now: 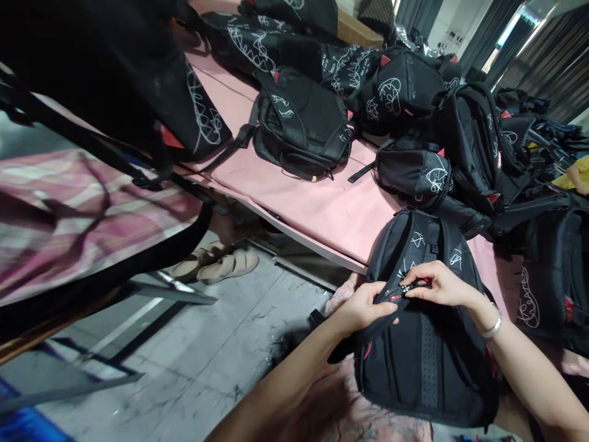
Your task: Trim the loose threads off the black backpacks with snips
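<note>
A black backpack with white scribble prints leans upright against the front of the pink table, its shoulder straps facing me. My left hand is closed on one of the shoulder straps, near a small red tag. Close beside it, my right hand pinches at the same strap with thumb and fingers. Something small, dark and red shows within its grip, with a pale glint at the fingertips; its kind is unclear. A silver bracelet circles the right wrist.
On the pink table lie several more black backpacks, one of them a flat bag. At left hangs a dark bag beside pink checked cloth. Beige sandals and metal frame legs are on the grey floor. A person's arm shows far right.
</note>
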Tool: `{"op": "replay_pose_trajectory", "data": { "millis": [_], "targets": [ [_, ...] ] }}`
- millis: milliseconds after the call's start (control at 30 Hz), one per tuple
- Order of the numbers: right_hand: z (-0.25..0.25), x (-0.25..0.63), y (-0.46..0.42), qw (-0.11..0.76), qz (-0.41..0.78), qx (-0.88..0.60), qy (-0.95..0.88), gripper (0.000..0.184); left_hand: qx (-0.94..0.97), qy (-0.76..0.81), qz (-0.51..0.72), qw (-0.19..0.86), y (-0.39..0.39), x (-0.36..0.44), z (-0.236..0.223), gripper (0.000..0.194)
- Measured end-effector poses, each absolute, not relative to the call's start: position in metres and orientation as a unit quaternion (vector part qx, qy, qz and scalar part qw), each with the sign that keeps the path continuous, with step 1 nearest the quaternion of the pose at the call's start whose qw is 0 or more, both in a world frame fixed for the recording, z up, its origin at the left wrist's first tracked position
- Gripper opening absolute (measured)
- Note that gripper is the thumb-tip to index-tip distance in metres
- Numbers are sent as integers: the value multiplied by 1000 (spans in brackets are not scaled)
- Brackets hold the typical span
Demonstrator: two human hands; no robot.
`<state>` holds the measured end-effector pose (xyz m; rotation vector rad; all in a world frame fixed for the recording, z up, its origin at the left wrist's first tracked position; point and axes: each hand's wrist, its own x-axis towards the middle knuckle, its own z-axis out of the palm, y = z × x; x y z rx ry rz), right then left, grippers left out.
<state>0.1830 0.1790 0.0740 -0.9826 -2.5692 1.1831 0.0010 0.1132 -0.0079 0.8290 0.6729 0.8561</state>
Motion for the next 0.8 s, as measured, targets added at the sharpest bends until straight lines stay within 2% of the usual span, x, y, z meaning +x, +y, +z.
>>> {"op": "replay_pose_trajectory", "data": {
  "millis": [100,200,300,800],
  "targets": [
    [69,188,176,163,409,-371,-817,21,371,310,407,775,112,0,-9,33],
    [56,205,179,257,321,-418,-810,21,350,321,414,777,112,-2,-12,39],
    [42,225,181,296,232,-425,-824,19,298,327,426,789,114,-1,-17,37],
    [44,224,191,249,201,-328,-889,18,229,271,422,834,119,0,-25,33]
  ]
}}
